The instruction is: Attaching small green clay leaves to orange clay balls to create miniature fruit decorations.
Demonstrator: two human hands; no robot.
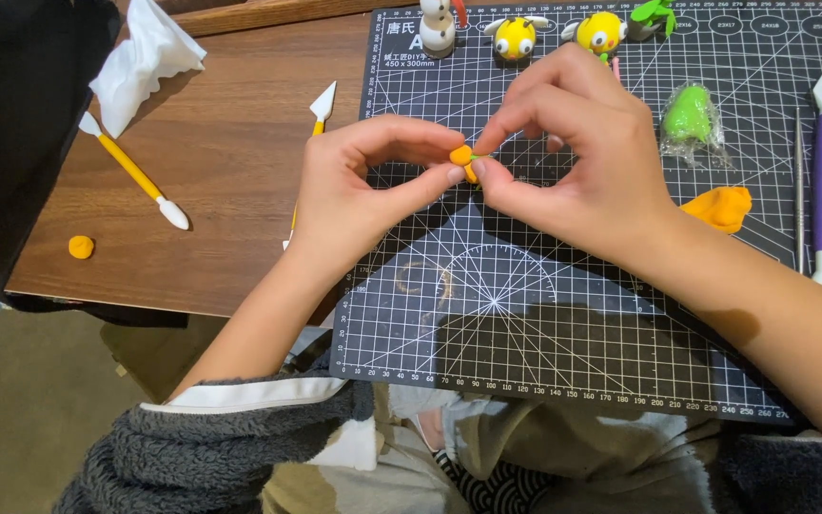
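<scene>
One view only, a head-worn camera, is looking steeply down over the person's lap onto the work surface; it is facing forward and slightly away from the body, with the grey fleece sleeves point(230, 428) entering at the lower edge; it is sitting close, the left hand point(359, 181) and right hand point(577, 152) filling the centre; the black cutting mat point(525, 324) is running off the right edge, the wooden table point(230, 190) is occupying the left, a strip of floor point(30, 400) is showing bottom left; no second view is sharing the scene.
</scene>
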